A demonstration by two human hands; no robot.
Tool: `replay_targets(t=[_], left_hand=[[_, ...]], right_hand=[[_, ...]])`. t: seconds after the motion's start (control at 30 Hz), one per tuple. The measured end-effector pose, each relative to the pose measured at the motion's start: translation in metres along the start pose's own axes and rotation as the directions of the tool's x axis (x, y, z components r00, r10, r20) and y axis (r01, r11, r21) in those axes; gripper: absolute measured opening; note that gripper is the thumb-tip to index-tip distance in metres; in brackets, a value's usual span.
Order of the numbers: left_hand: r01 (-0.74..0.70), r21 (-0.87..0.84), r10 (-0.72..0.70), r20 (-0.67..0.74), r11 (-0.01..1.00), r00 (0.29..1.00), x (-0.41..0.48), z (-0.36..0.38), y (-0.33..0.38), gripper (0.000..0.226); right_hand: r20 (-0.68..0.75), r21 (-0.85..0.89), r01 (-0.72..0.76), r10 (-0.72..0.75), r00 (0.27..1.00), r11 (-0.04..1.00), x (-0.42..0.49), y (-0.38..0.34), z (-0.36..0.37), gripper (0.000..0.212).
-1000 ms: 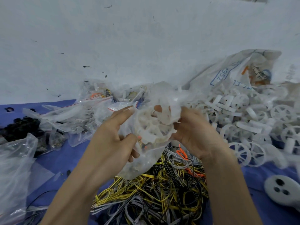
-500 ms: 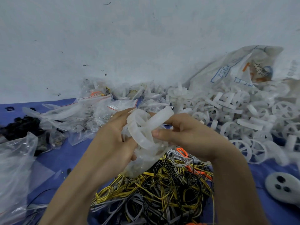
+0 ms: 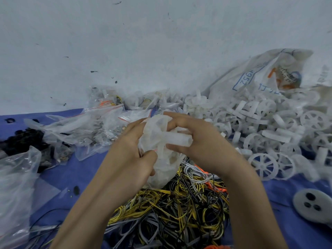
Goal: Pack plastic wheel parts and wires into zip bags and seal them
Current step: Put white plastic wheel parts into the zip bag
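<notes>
Holding a zip bag point(image 3: 162, 169) up with both hands, pretty much dead centre over the wire pile point(image 3: 179, 209), which sits at 6 o'clock from the bag. The left hand point(image 3: 133, 151) grips the bag's 9 o'clock side, fingers curled round the crinkled film and thumb pressed into it. The right hand point(image 3: 204, 146) comes in from 3 o'clock and pinches a white wheel part point(image 3: 178, 140) between thumb and fingers, index finger stretched over the top of the bag. Can't honestly tell if that part is fully inside the film or just at the mouth, it's all cloudy white on white. The bag looks lumpy with more white pieces in it.

Everything sits on a blue cloth point(image 3: 71, 175). At 3 o'clock from the hands there's a big heap of loose wheels point(image 3: 265, 164), spoked ones and plain rings, spilling out of a printed sack point(image 3: 255, 78) up at 2 o'clock. At 10 o'clock, a bunch of packed bags point(image 3: 100, 126) with red strips. Black parts point(image 3: 23, 141) at 9 o'clock, a floppy clear bag point(image 3: 14, 186) at 8 o'clock, and a grey disc point(image 3: 312, 205) with three dark holes at 4 o'clock.
</notes>
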State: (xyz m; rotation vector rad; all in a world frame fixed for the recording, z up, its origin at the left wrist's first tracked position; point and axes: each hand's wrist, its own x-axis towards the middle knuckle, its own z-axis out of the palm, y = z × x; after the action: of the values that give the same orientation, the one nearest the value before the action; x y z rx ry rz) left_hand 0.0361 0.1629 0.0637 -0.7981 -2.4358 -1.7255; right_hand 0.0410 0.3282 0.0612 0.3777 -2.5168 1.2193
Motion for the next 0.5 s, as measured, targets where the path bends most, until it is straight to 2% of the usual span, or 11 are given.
replay_targets(t=[0.17,0.27,0.37,0.5], left_hand=[[0.010,0.057,-0.008,-0.044,0.998,0.999,0.000,-0.002,-0.005,0.054],[0.032,0.148,-0.020,-0.082,0.989,0.996,0.001,-0.002,-0.010,0.055],[0.023,0.263,0.011,-0.127,0.964,0.992,0.000,-0.003,-0.011,0.061],[-0.038,0.324,0.079,-0.115,0.945,0.990,-0.004,-0.003,-0.003,0.062]], right_hand=[[-0.021,-0.134,0.034,-0.037,0.999,0.990,0.003,-0.007,0.005,0.017],[0.045,-0.328,0.048,-0.035,0.998,0.944,0.005,-0.009,0.005,0.017],[0.115,-0.387,0.042,0.003,0.993,0.921,0.003,-0.010,0.006,0.027],[0.186,-0.449,0.050,0.039,0.982,0.892,0.002,-0.012,0.011,0.027]])
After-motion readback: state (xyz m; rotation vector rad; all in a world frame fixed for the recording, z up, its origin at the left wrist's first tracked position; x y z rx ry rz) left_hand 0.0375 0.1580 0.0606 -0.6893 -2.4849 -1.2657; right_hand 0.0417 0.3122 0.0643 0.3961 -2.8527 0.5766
